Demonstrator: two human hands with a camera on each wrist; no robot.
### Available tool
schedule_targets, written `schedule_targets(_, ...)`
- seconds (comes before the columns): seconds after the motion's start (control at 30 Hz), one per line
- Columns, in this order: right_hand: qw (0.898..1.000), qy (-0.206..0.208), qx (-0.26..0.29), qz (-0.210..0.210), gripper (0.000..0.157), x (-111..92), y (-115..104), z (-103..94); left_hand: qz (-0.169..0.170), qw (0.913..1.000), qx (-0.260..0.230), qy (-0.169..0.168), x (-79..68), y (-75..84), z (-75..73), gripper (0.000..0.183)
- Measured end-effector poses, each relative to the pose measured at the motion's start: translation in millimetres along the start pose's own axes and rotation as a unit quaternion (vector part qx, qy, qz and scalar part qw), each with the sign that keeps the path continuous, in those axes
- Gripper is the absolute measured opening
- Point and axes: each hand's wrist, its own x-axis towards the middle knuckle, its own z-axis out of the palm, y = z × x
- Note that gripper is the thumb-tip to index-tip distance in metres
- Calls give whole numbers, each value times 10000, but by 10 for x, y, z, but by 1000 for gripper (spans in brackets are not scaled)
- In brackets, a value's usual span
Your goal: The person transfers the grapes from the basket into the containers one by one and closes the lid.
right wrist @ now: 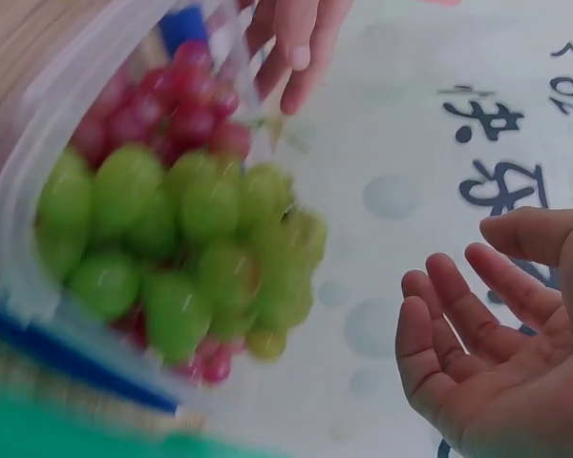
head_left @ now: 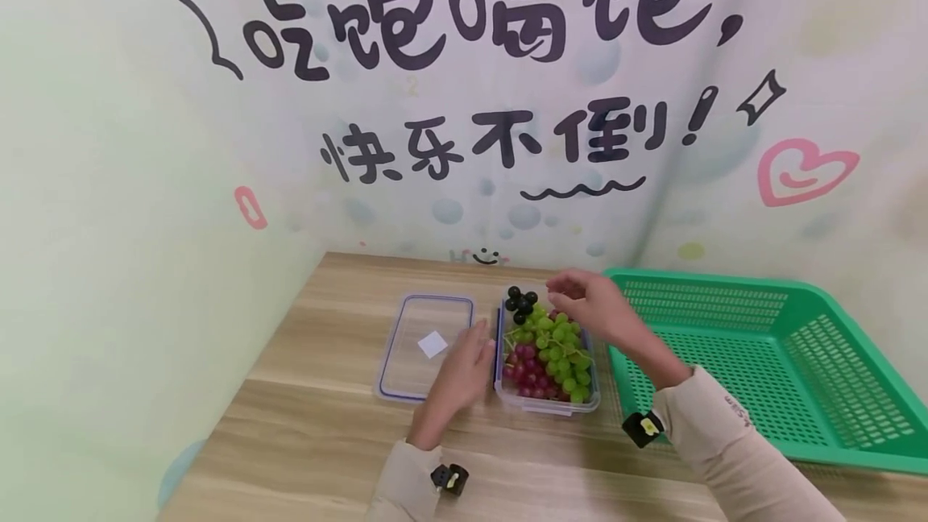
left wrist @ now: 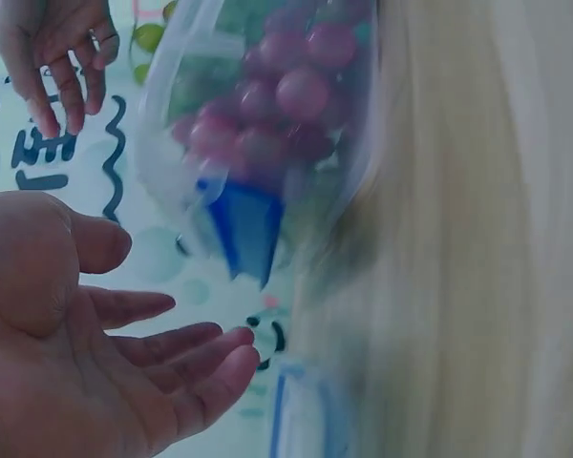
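A clear plastic food container on the table holds green grapes, red grapes and a few black grapes. My left hand hovers by its left side, over the edge of the lid, with fingers apart and nothing held. In the left wrist view that left hand shows an empty palm. Above the container's back right corner is my right hand; its fingers are loosely bent. The right wrist view shows the right hand holding nothing, apart from the grapes.
The container's clear lid, with a blue seal and a white square label, lies flat left of the container. A green plastic basket stands at the right. Behind the wooden table rises a printed wall.
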Motion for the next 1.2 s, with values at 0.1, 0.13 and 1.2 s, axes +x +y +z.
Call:
schedule_targets(0.1,9999,40,77,-142,24,28,-100,88,46,9999,50,128,18,-24,-140,50)
schedule_targets(0.13,9998,56,105,-166,23,36,-131,130,55,9998,90,185,27,-37,-195,49)
schedule_targets(1.2,9841,394,1358,1078,47,341,-470,1590,-1480,9796,1361,3,124,-760,-1220,51)
